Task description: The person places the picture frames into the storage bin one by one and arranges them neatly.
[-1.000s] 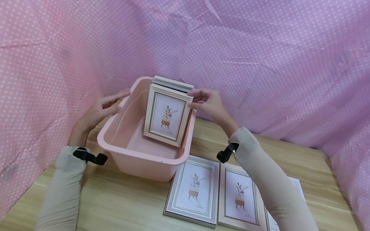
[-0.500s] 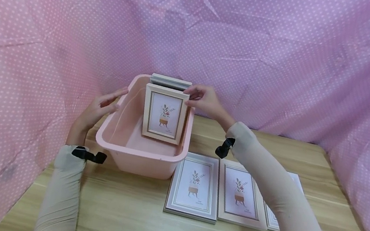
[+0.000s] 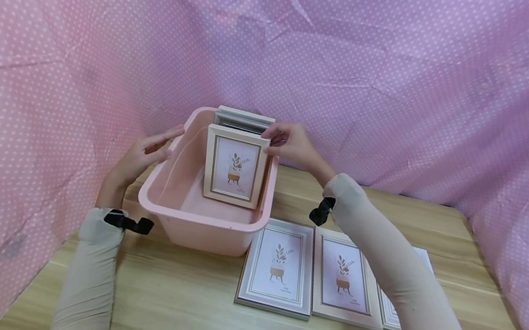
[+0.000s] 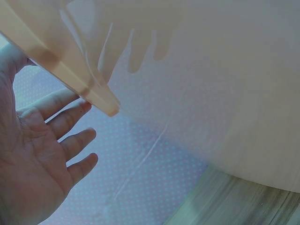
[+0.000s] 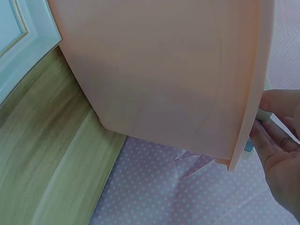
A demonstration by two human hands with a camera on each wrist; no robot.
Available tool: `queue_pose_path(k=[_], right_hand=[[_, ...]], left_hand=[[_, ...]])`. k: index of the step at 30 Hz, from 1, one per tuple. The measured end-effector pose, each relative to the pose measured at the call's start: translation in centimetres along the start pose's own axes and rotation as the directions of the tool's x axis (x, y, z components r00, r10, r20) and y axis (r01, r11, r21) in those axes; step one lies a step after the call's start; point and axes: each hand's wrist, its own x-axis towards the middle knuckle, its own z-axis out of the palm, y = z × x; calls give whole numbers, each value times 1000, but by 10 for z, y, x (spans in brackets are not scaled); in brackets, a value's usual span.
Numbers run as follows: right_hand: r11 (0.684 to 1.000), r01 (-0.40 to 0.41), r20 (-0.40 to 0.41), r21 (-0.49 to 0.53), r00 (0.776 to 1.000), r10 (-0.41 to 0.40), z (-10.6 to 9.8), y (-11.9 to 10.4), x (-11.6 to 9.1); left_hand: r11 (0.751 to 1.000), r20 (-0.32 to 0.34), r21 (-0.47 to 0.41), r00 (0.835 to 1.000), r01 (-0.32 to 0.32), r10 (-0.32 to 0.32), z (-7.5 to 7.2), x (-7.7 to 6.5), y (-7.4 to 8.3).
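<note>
A pink plastic basin stands on the table at the centre left of the head view. Inside it, a cream picture frame stands upright, showing a potted plant print. My right hand pinches this frame at its upper right corner, over the basin's right rim. Behind it, the top edges of silvery-white picture frames show at the back of the basin. My left hand rests on the basin's left rim; in the left wrist view its fingers are spread and mostly straight along the underside of the rim.
On the wooden table, right of the basin, lie a silver picture frame, a cream one and a white one partly hidden by my right sleeve. Pink dotted cloth hangs close behind and on both sides.
The cream frame in my right hand has come slightly forward and lower in the basin, so more of the frames behind it shows. My left hand stays on the rim.
</note>
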Motion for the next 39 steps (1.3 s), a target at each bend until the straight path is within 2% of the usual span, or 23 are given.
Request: queue_pose_path(k=[10, 17, 28, 39], right_hand=[[998, -34, 43, -60, 998, 37, -2, 0, 1], [998, -21, 51, -67, 998, 25, -3, 1, 2], [993, 0, 44, -117, 999, 5, -4, 2, 3], [991, -25, 25, -131, 999, 28, -3, 2, 3]], left_hand=[[1000, 5, 9, 1000, -9, 9, 1, -1, -1], [1000, 2, 26, 1000, -11, 11, 0, -1, -1], [1000, 0, 30, 1000, -8, 8, 0, -2, 0], [999, 0, 34, 1000, -10, 10, -1, -2, 0]])
